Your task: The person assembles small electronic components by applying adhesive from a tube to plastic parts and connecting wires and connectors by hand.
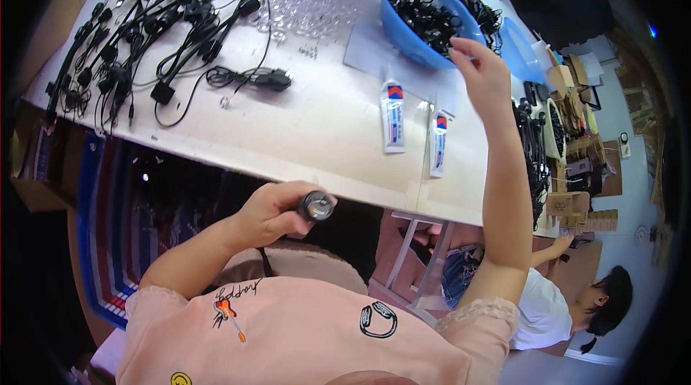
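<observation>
My left hand (277,211) is closed around a black cylindrical part (317,206), held in front of the table's near edge with its round, shiny end facing up. My right hand (481,75) reaches out to the right rim of a blue basin (403,43). Its thumb and forefinger are bent toward each other in a pinch, and what is between them blends into the dark contents. Many black ring-shaped parts (425,14) fill the basin. Two white tubes with blue and red print lie nearer me: a larger tube (393,119) and a smaller tube (438,144).
Black cabled lamp-like parts (194,14) are heaped on the table's left, beside clear plastic pieces (309,7). A black coiled cable (248,79) lies closer. Another blue basin (520,50) and more black parts (531,147) sit at right. A co-worker (551,306) sits at far right.
</observation>
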`<action>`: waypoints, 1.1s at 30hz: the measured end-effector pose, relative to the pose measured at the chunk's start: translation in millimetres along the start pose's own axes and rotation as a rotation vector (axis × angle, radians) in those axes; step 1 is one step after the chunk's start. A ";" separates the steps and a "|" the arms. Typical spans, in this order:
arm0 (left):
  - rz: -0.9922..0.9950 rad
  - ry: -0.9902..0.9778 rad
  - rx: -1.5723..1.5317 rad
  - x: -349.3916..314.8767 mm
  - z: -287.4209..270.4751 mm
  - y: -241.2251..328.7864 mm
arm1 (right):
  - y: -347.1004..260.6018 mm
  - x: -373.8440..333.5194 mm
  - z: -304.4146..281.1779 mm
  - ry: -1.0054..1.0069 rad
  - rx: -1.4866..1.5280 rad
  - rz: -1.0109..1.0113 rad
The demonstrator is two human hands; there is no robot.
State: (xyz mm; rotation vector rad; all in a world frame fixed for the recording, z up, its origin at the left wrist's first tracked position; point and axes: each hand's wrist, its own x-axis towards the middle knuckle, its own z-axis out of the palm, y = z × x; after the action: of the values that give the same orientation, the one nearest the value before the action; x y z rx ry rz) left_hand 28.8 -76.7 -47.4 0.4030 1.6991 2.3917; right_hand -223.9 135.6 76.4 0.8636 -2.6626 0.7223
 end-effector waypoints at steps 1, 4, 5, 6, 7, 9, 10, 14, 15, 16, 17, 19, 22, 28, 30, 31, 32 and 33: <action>0.019 -0.003 -0.012 -0.2 0.0 1.7 | 29.4 20.9 0.6 0.038 -0.118 -0.035; 0.016 -0.012 -0.064 -2.3 -2.8 5.9 | 70.9 70.7 12.5 -0.273 -0.326 0.168; 0.004 -0.008 -0.085 -4.6 -4.8 5.3 | 67.4 83.0 21.8 -0.412 -0.405 0.244; 0.023 -0.012 -0.068 -4.8 -6.1 4.4 | 67.0 91.8 30.6 -0.464 -0.412 0.322; 0.039 -0.011 -0.055 -6.2 -7.3 3.9 | 64.9 94.4 38.0 -0.464 -0.412 0.288; 0.035 -0.007 -0.075 -5.2 -9.4 3.7 | 64.2 101.7 35.2 -0.494 -0.395 0.303; 0.025 -0.005 -0.094 -6.5 -10.1 3.0 | 61.8 102.0 31.4 -0.458 -0.374 0.293; -0.053 -0.006 -0.126 -8.1 -13.4 0.5 | 69.2 91.1 13.2 -0.279 0.019 0.403; -0.039 -0.018 -0.087 -5.4 -14.8 -1.8 | 60.5 87.1 7.2 -0.275 0.220 0.526; -0.021 -0.026 -0.044 -5.9 -15.3 -2.1 | 41.9 76.7 -0.8 -0.383 0.495 0.512; -0.031 -0.002 -0.050 -5.8 -16.7 -4.8 | 22.2 62.9 -6.3 -0.497 0.773 0.495; -0.009 -0.034 -0.087 -8.9 -16.7 -9.7 | -25.4 27.6 3.2 -0.605 0.891 0.478; 0.045 -0.049 -0.097 -4.8 -13.2 -6.9 | -69.8 -17.6 35.6 -0.950 0.793 0.515; 0.096 -0.004 -0.109 -16.1 -5.4 -10.0 | -81.3 -32.8 80.3 -0.982 0.495 0.569; 0.035 0.008 -0.174 -22.3 -6.2 -9.2 | -77.2 -41.5 78.9 -0.748 0.308 0.284; 0.087 0.030 -0.125 -24.8 -6.0 -14.1 | -79.6 -46.9 79.2 -0.506 0.129 0.000; 0.077 0.058 -0.174 -27.6 -5.8 -16.4 | -92.7 -52.5 70.1 -0.542 0.130 -0.005; 0.067 0.086 -0.224 -29.9 -5.6 -18.6 | -92.9 -56.4 73.4 -0.556 0.136 -0.014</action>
State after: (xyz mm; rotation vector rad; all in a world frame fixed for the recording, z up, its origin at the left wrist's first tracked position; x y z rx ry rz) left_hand 55.1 -84.5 -70.1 0.3308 1.4486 2.6467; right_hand -129.1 58.8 28.4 1.2764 -3.1040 0.7549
